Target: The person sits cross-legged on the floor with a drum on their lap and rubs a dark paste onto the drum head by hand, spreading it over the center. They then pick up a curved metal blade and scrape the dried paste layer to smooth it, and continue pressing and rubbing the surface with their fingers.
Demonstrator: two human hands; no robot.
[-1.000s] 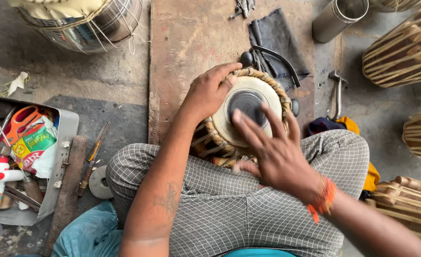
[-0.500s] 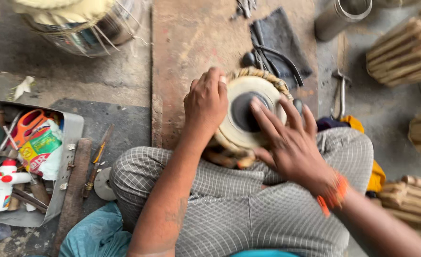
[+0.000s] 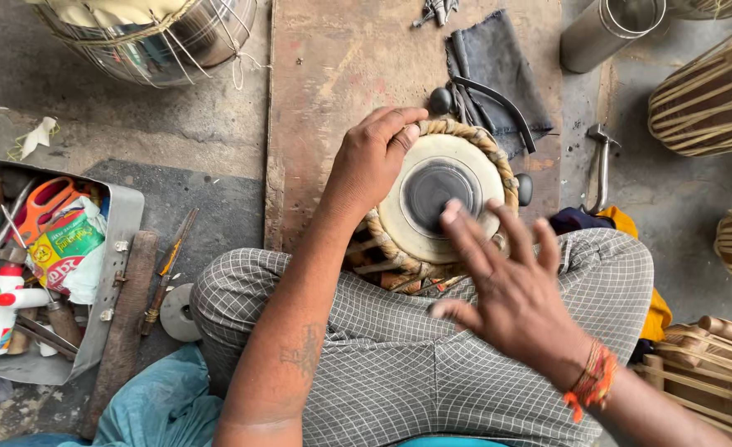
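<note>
A small hand drum (image 3: 465, 161) with a pale skin, a black centre patch and a braided rim rests between my knees. My left hand (image 3: 372, 159) grips the drum's left rim, fingers curled over the edge. My right hand (image 3: 511, 290) hovers just above the near right part of the skin, fingers spread, holding nothing. My legs are in checked grey cloth (image 3: 399, 364).
A wooden board (image 3: 341, 58) lies under the drum, with a dark cloth (image 3: 498, 62) and a hammer (image 3: 599, 170) beyond. A metal tray (image 3: 122, 240) of tools, a bottle and packets is at left. Other drums (image 3: 709, 91) stand at right, a metal-bodied drum (image 3: 146, 37) top left.
My right hand has lifted off the drum skin and drawn back toward me. My left hand has slid further left on the rim.
</note>
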